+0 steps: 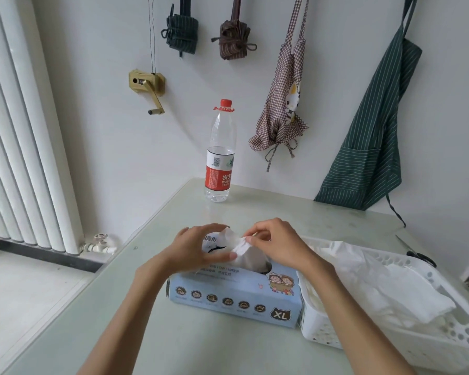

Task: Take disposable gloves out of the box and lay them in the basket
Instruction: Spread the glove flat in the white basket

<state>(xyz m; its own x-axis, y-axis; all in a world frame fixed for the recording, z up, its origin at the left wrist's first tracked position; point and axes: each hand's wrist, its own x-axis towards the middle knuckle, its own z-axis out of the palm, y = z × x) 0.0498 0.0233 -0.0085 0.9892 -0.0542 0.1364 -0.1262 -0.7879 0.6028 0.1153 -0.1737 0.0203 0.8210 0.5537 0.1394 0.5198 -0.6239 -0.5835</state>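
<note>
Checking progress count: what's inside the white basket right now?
The white basket holds a loose heap of clear gloves. They overlap, so no count is possible, and the basket floor beneath them is covered.

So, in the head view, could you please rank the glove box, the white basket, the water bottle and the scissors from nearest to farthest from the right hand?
1. Glove box: directly beneath the right hand.
2. White basket: just to its right.
3. Water bottle: behind, at the table's far edge.
4. Scissors: far right, beyond the basket; close to the bottle's rank, hard to separate.

Basket [444, 345] cut off at the right edge, scissors [420, 255] half hidden behind it — box [233, 296] print too small to read
</note>
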